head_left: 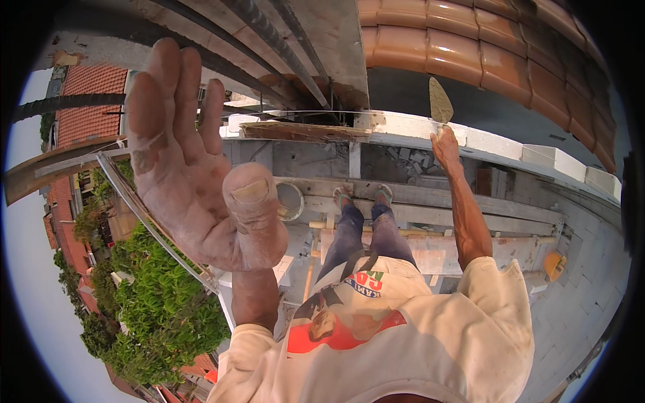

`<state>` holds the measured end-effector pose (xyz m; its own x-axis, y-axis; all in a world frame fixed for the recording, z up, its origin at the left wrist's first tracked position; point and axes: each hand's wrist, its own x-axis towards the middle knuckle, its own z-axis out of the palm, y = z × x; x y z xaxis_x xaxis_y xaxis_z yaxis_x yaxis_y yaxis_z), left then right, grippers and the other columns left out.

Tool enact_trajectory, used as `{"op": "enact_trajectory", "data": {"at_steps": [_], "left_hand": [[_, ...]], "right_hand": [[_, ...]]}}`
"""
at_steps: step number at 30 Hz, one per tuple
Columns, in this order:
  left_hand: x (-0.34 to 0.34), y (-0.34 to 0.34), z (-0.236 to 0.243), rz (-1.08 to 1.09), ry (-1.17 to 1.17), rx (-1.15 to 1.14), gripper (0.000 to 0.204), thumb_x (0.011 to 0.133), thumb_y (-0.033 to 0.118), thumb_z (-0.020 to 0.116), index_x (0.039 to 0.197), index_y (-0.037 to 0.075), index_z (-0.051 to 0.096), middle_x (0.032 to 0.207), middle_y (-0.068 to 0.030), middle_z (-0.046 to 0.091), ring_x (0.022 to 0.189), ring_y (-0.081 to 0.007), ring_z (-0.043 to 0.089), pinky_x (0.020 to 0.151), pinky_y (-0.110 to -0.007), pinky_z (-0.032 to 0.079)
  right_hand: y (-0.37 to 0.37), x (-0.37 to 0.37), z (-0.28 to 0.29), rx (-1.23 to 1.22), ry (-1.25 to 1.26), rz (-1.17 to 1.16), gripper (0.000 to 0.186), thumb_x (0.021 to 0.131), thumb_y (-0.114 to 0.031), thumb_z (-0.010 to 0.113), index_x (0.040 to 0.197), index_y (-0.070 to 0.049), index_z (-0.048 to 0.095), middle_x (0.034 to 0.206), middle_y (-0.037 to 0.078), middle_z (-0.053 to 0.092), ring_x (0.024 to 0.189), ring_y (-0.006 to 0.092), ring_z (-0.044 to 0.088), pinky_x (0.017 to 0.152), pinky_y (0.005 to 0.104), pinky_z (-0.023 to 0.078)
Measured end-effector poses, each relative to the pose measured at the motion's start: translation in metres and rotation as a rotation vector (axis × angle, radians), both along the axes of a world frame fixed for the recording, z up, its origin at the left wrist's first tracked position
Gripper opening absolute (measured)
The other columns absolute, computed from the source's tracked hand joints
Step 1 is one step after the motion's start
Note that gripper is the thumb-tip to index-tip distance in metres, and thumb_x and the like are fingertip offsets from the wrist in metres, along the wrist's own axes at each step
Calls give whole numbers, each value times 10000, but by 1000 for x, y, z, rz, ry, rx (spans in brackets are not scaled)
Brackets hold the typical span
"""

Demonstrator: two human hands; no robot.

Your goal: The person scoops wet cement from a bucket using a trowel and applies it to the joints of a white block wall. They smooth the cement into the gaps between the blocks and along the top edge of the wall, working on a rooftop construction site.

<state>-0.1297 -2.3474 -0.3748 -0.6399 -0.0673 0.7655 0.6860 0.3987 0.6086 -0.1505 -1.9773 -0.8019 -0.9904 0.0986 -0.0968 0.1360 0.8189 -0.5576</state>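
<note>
My left hand (201,181) is raised close in front, palm showing and fingers stretched apart, with nothing in it. Pale dust coats its skin and thumb. Farther off, my right hand (445,144) is closed around the handle of a pointed trowel (441,101). Grey mortar covers the trowel's blade, which points away from me above a row of white blocks (494,144). Most of the handle is hidden in my fist. A round bucket (290,201) with grey contents stands below, partly behind my left thumb.
I stand in sandals on narrow wooden planks (430,195) above a lower floor. Steel bars (259,30) run beside a concrete face at the top. Glossy brown roof tiles (463,47) overhang beyond the blocks. At the left, the edge drops toward trees (158,295) and red roofs.
</note>
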Motion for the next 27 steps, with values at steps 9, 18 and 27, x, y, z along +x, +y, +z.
{"op": "enact_trajectory", "data": {"at_steps": [9,18,27], "left_hand": [[-36,-7,17,253,184,-88,631,988,308,523,1454,-71,330,1425,-282,446,1376,-407,426,1080,-584,453],[-71,22,16,214,-26,108,629,1043,427,345,1434,-66,353,1394,-327,459,1263,-452,546,1043,-577,501],[-79,64,15,467,201,183,530,989,346,332,1195,-56,609,1062,-302,674,925,-352,721,739,-404,632]], "right_hand": [[2,0,7,14,-14,64,444,902,-192,649,1206,97,504,1154,323,590,1109,495,559,985,530,443],[14,-8,22,11,-89,91,400,916,-209,655,1136,99,527,1010,347,633,982,498,632,869,542,494],[20,-20,44,-43,-291,67,447,909,-269,652,1166,81,544,1049,353,639,1029,502,622,891,540,491]]}}
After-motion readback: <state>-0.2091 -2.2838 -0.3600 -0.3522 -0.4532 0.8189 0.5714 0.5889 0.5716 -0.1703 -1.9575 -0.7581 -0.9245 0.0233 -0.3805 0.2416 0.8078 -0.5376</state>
